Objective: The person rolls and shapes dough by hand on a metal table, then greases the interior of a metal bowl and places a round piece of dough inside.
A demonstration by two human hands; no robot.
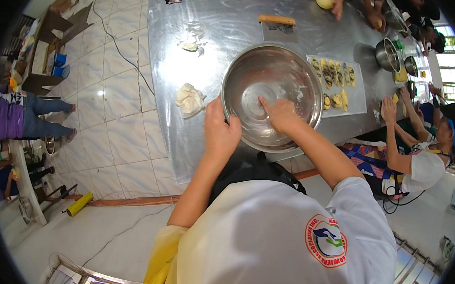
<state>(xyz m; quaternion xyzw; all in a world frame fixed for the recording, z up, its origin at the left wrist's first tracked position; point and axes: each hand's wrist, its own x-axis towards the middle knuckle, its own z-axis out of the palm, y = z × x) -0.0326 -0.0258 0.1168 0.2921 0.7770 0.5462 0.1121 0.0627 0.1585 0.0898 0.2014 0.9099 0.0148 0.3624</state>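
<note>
A large stainless steel mixing bowl (248, 131) stands at the near edge of the metal table, with whitish residue on its inner wall. My left hand (222, 128) grips the bowl's rim at the left, thumb over the edge. Inside the bowl is my right hand (283, 114), its index finger extended towards the bottom; the other fingers look curled and nothing shows in them. A crumpled white cloth (190, 100) lies just left of my left hand. Beyond the bowl is a dough scraper with a wooden handle (277, 20).
Right of the bowl, a tray (356, 107) holds several filled dough pieces. Small dough scraps (190, 46) lie at the left. Steel bowls (388, 54) stand farther right. Co-workers' hands work at the right and far edges, one beside a dough ball (325, 0).
</note>
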